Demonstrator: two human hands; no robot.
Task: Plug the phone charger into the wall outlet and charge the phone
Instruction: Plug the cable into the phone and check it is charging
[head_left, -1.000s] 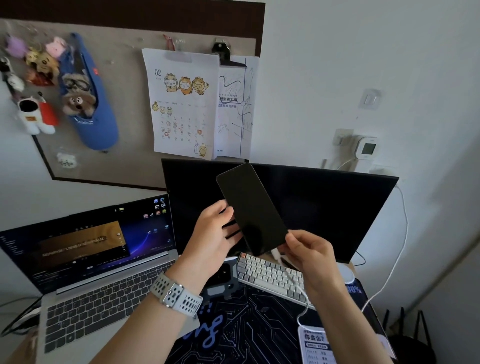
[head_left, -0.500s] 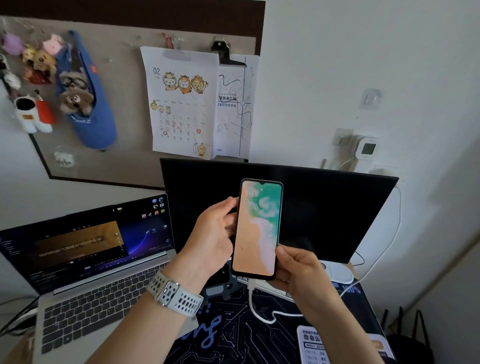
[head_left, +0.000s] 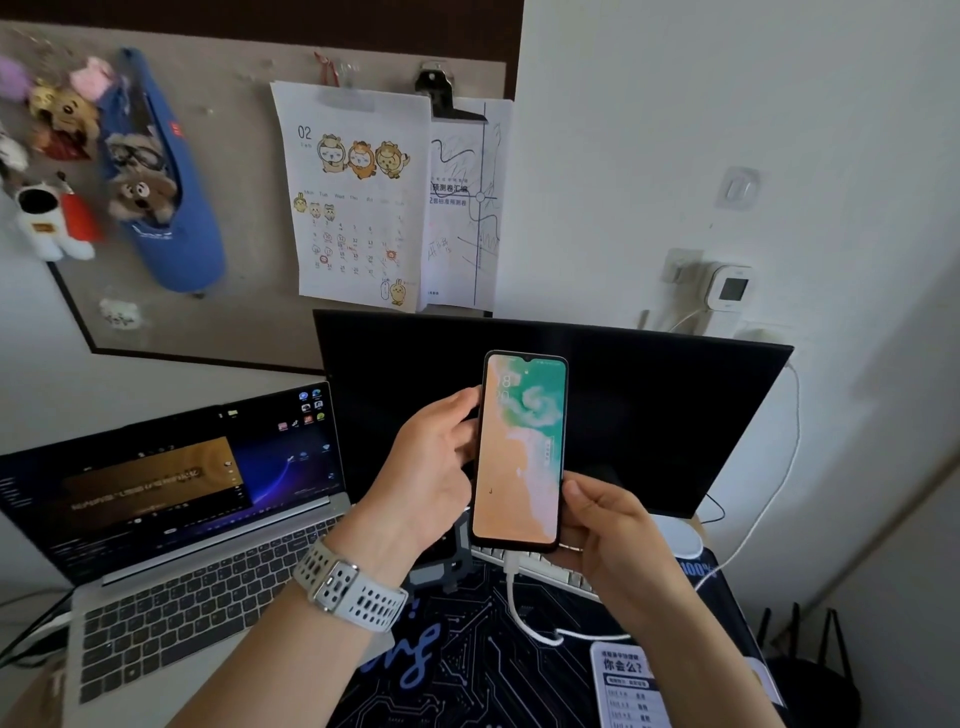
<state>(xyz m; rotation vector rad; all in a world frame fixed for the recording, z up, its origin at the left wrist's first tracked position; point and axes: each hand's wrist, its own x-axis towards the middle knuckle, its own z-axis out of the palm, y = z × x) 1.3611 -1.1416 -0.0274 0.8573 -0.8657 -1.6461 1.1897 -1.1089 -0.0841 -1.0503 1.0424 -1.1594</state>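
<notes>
I hold the phone (head_left: 522, 452) upright in front of the dark monitor, its lock screen lit in green and orange. My left hand (head_left: 428, 475) grips its left edge. My right hand (head_left: 608, 535) holds its lower right corner, thumb on the side. A white charging cable (head_left: 524, 618) is plugged into the phone's bottom and loops down over the desk mat, then runs right. More white cable (head_left: 792, 447) climbs the wall behind the monitor toward a white charger (head_left: 761, 335) at the wall outlet (head_left: 680, 267).
An open laptop (head_left: 171, 525) sits on the left of the desk. The black monitor (head_left: 649, 410) stands behind the phone, a white keyboard (head_left: 561, 571) under it. A pinboard with a calendar (head_left: 358, 197) and plush toys hangs on the wall. A small thermometer (head_left: 730, 288) is beside the outlet.
The phone went from tilted with a dark screen to upright with the screen lit. The cable now hangs plugged in from its bottom, and my right hand has shifted to its lower corner.
</notes>
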